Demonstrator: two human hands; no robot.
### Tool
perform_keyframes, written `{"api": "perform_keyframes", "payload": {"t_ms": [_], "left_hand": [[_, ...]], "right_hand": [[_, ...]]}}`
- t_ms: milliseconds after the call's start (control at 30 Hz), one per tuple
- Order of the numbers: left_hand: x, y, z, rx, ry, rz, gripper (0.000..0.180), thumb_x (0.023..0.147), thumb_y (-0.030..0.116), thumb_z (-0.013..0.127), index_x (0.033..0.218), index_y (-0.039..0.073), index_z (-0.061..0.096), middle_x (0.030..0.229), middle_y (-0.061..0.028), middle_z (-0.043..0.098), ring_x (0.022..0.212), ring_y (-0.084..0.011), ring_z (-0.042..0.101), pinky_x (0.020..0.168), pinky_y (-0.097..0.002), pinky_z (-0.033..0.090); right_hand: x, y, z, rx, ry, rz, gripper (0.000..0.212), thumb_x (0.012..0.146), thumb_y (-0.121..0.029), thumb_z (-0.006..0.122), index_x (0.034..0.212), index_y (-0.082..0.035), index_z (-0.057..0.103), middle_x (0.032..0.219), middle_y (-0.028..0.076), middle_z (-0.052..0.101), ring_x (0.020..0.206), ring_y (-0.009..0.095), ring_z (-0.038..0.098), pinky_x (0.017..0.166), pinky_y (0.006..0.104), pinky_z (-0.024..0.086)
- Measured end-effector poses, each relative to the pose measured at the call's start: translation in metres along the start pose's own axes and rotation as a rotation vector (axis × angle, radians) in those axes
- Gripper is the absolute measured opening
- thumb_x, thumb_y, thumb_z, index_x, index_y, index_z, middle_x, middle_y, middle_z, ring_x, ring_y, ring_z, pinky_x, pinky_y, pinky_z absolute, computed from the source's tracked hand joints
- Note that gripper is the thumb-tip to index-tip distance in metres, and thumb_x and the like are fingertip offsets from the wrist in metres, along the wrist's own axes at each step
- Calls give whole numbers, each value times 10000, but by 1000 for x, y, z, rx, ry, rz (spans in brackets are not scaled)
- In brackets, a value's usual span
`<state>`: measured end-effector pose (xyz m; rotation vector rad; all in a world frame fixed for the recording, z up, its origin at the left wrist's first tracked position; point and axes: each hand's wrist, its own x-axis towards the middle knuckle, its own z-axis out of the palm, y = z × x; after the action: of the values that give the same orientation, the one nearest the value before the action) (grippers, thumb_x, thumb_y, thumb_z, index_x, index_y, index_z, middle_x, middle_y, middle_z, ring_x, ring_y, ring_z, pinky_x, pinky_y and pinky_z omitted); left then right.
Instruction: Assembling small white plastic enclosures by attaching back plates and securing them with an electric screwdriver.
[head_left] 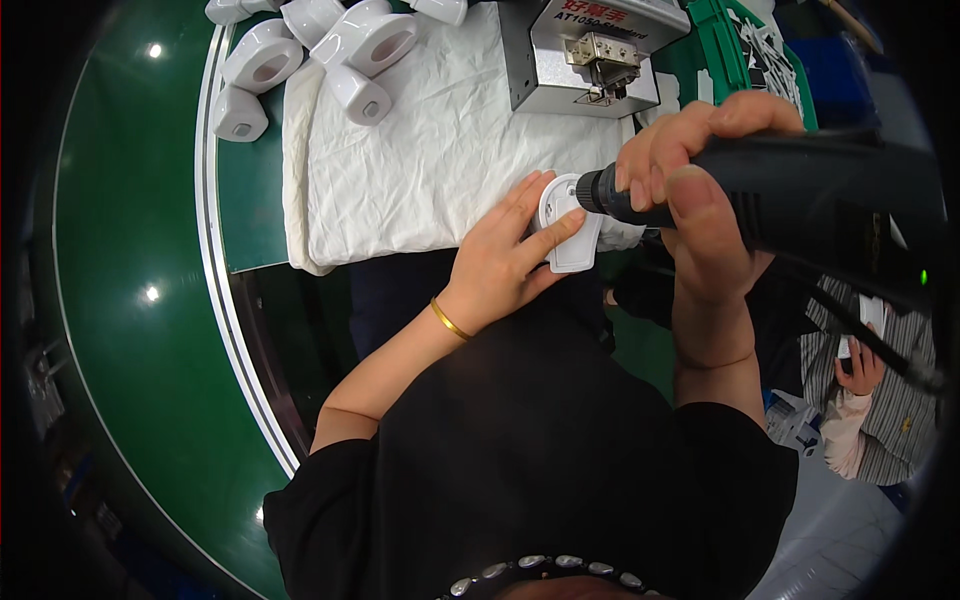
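My left hand (510, 245) grips a white plastic housing (575, 255) at the near edge of the cloth, thumb across its face and fingers along its far side. The housing has a rounded far end and a narrower near end. My right hand (700, 185) is wrapped round a black electric screwdriver (800, 190), held almost level from the right. Its ribbed tip meets the upper part of the housing; the bit and any screw under it are hidden. A small green light glows on the screwdriver's body, and a dark cable hangs below it.
White cloth (400, 190) covers the table ahead. Several glossy white moulded parts (365, 50) lie at its far left. A metal screw feeder (590, 60) stands at the back, beside a green bin (725, 45) of small white pieces. A co-worker's hand (860, 370) shows at far right.
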<state>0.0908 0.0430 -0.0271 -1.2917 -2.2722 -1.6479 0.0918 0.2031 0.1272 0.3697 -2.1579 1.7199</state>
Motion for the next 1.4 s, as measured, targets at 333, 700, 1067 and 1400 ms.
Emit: {"api": "perform_keyframes", "payload": {"t_ms": [333, 700, 1067, 1400], "left_hand": [[2, 2, 1, 24, 11, -4, 728, 580, 113, 864, 1270, 178, 639, 1336, -212, 544, 1221, -399, 554, 983, -419, 500], [-2, 11, -3, 58, 48, -9, 784, 596, 179, 906, 1306, 86, 586, 1315, -205, 567, 1185, -355, 580, 970, -393, 496], [2, 22, -22, 85, 174, -192, 1100, 569, 266, 950, 1452, -14, 356, 1335, -190, 540, 1162, -337, 583, 965, -389, 493], [-3, 11, -14, 80, 132, -233, 1108, 563, 275, 957, 1445, -36, 362, 1340, -184, 527, 1205, -293, 559, 1020, -372, 446]], "right_hand": [[5, 8, 1, 215, 25, -43, 498, 872, -37, 619, 1297, 26, 367, 798, 109, 569, 666, 171, 578, 677, 369, 506], [4, 54, -165, -68, 492, 552, 387, 855, -293, 766, 1065, -4, 617, 890, 74, 619, 730, 163, 641, 680, 319, 587], [-7, 168, -170, -1241, 206, -8, 440, 842, -253, 734, 1159, 37, 639, 1248, 190, 606, 1154, 324, 572, 992, 400, 443], [-24, 133, -146, -901, 192, 267, 172, 777, -132, 764, 748, -15, 640, 1157, 133, 665, 1143, 262, 572, 982, 353, 415]]}}
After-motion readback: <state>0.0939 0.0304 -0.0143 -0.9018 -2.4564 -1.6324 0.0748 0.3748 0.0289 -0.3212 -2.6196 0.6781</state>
